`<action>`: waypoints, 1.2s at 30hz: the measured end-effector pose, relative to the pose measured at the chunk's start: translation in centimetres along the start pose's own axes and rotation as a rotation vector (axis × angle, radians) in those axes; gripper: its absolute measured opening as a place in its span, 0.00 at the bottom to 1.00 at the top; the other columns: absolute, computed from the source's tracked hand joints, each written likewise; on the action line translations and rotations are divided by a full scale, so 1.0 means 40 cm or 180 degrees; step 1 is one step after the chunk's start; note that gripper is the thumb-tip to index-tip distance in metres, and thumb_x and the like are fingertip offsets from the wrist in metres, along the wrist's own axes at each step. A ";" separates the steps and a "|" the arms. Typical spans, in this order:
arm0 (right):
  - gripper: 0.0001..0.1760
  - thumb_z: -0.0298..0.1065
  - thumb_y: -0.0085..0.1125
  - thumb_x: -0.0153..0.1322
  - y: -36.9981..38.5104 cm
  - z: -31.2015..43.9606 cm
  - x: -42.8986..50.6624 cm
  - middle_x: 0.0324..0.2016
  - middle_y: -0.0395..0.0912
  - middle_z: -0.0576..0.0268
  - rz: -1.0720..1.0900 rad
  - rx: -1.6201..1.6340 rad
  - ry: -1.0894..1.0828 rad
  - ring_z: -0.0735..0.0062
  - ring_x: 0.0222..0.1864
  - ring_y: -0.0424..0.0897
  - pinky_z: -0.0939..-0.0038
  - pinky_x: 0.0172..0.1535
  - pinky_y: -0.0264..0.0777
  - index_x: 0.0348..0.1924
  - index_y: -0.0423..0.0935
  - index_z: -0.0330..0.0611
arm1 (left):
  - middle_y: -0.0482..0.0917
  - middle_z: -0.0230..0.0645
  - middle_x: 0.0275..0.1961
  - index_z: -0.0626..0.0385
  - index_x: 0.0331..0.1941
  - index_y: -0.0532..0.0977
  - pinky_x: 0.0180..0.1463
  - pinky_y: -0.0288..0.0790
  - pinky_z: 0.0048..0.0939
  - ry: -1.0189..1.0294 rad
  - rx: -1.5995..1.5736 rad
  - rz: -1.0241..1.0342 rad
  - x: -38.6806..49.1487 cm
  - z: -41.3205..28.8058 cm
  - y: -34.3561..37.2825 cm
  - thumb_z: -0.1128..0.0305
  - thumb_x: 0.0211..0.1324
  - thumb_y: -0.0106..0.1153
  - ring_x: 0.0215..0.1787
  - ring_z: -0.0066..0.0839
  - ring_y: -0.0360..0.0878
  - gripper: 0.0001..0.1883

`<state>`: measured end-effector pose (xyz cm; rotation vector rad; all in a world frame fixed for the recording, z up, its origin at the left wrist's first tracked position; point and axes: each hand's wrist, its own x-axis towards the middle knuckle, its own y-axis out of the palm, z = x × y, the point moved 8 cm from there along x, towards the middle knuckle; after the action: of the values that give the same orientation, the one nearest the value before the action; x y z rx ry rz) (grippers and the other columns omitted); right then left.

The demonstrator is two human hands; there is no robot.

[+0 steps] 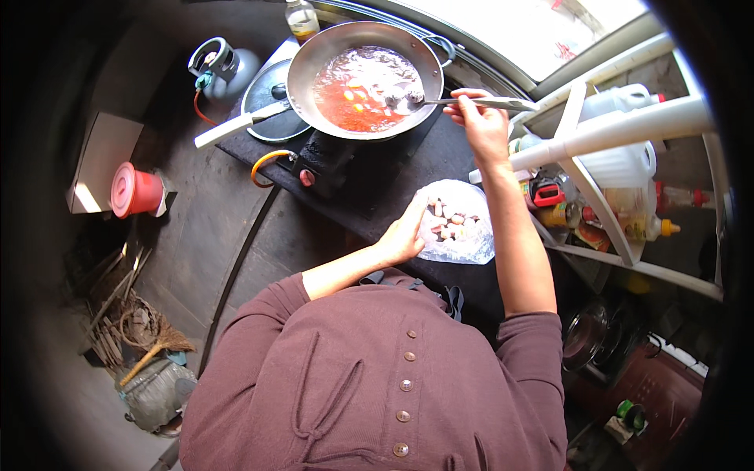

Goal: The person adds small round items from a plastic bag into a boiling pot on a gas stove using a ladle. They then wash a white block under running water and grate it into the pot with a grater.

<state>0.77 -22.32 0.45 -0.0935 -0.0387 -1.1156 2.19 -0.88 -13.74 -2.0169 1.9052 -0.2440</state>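
My right hand [480,126] grips the handle of a metal spoon or ladle [500,104]. Its head dips into the right side of a steel wok [301,65], where a few round dark pieces [403,97] sit at the spoon. Reddish, bubbling broth [359,106] fills the wok's bottom, with small yellowish pieces floating in it. Lower on the dark counter, my left hand [406,232] holds the left edge of a clear plastic bag [480,247]. Inside the bag are several pale and brownish small food pieces [453,221].
Under the wok stands a gas stove [330,162], a glass lid [259,112] beside it. A gas cylinder [230,73] and a red lidded bucket [138,189] are at the left. A bottle [303,23] stands behind the wok. A white rack [624,138] holding bottles borders the right.
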 end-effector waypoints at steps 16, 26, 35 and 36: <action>0.16 0.18 0.59 0.66 0.059 0.147 -0.112 0.43 0.81 0.54 0.0355 -0.2278 -0.2463 0.57 0.45 0.82 0.68 0.49 0.77 0.45 0.81 0.46 | 0.55 0.57 0.73 0.58 0.74 0.47 0.69 0.65 0.41 0.0242 0.0018 -0.0079 0.000 0.014 -0.014 0.77 0.48 0.55 0.69 0.56 0.64 0.46; 0.10 0.17 0.56 0.68 -0.270 0.060 -0.462 0.35 0.81 0.57 0.0645 -0.1955 -0.0191 0.67 0.36 0.82 0.72 0.42 0.74 0.41 0.79 0.38 | 0.61 0.62 0.68 0.67 0.70 0.53 0.75 0.53 0.41 0.0769 -0.0353 -0.0124 0.037 -0.094 0.002 0.77 0.48 0.54 0.74 0.56 0.55 0.41; 0.11 0.23 0.57 0.68 -0.348 -0.173 -0.534 0.37 0.79 0.58 -0.0154 -0.4130 -0.0393 0.55 0.40 0.80 0.60 0.42 0.75 0.42 0.77 0.45 | 0.58 0.53 0.73 0.66 0.72 0.49 0.77 0.48 0.34 0.0286 -0.0407 0.0330 0.166 -0.159 -0.013 0.76 0.49 0.60 0.77 0.40 0.54 0.46; 0.11 0.24 0.58 0.68 -0.360 -0.161 -0.545 0.36 0.80 0.58 -0.0295 -0.4094 -0.0413 0.56 0.39 0.81 0.60 0.42 0.75 0.43 0.77 0.45 | 0.57 0.53 0.73 0.65 0.73 0.49 0.77 0.47 0.34 0.0650 -0.0632 0.0264 0.189 -0.190 -0.031 0.76 0.49 0.59 0.77 0.40 0.53 0.46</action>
<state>-21.84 -9.70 -6.85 -1.3174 0.5718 -1.0711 1.19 -9.38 -7.17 -2.1014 2.2120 -0.2569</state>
